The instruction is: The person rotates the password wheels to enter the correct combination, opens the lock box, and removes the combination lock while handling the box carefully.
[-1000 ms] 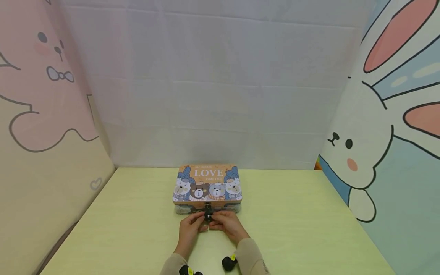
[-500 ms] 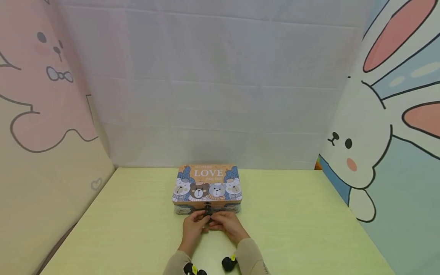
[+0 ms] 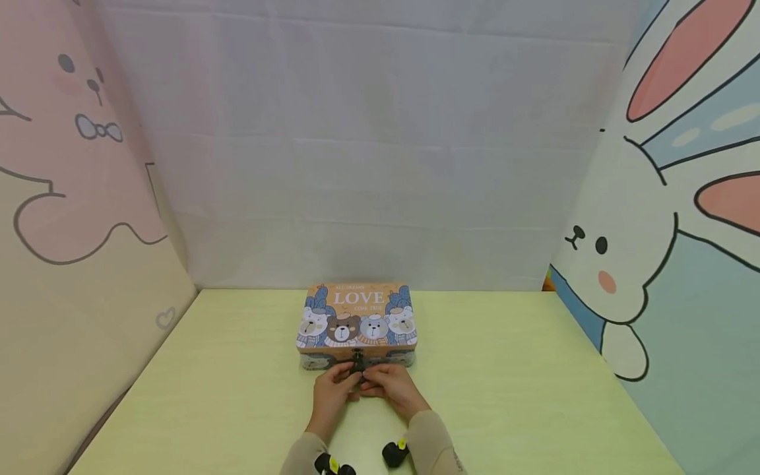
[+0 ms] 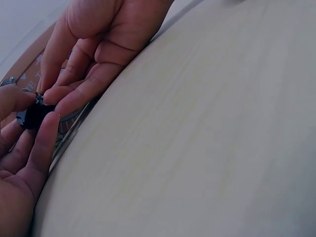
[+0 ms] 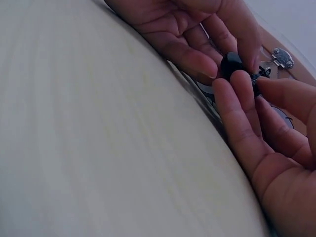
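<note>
A tin box (image 3: 356, 316) with bears and the word LOVE on its lid stands closed at the table's back. From the metal clasp (image 5: 282, 58) at its front hangs a small black padlock (image 5: 231, 64). My left hand (image 3: 332, 396) pinches the padlock from the left with thumb and fingers. Opposite it, my right hand (image 3: 394, 389) pinches it from the right. The fingertips of both hands nearly meet around the black body (image 4: 33, 116) and hide much of it. Part of the metal loop shows above the fingers in the right wrist view.
The pale yellow table (image 3: 505, 369) reaches out on both sides of the box. Behind stands a white cloth wall (image 3: 380, 165), with printed animal panels at left and right. Black wrist cameras (image 3: 394, 454) sit at the cuffs.
My left hand has shifted slightly to the right and its thumb now covers the padlock's lower front. My right hand stays almost still, and the box has not moved.
</note>
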`<state>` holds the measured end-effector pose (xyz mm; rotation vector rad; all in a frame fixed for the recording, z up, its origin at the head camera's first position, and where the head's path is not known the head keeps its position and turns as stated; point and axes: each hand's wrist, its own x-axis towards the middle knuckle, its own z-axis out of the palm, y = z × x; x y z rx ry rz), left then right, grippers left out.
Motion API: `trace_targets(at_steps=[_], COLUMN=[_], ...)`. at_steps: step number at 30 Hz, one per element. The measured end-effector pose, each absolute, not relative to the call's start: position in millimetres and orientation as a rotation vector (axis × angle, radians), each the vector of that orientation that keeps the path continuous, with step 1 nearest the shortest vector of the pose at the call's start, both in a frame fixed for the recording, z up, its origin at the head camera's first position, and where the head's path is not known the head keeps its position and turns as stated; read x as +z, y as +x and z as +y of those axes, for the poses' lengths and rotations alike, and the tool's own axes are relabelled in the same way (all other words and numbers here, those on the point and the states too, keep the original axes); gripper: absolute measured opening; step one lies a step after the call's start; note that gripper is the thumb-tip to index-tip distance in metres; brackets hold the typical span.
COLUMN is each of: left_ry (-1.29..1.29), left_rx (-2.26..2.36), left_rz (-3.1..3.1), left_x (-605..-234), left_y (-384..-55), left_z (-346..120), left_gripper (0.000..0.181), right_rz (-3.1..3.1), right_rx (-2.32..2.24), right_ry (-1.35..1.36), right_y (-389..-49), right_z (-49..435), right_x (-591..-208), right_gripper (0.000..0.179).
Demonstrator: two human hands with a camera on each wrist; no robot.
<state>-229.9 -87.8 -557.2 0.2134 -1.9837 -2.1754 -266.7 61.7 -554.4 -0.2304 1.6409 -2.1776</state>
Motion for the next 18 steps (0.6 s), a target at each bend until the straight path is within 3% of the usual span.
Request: trace_targets(at_steps=[18], left_ry=[0.150], left_rx=[-2.402], left_rz=[-1.895], left_x=[-557], left_y=[-227], left_z=[-102], left_gripper=[0.029], right_rz=[1.607], right_rx=[-2.200], right_ry=[-0.197], right_y=[-267], right_z=[63], right_x=[-551], right_gripper=[0.017])
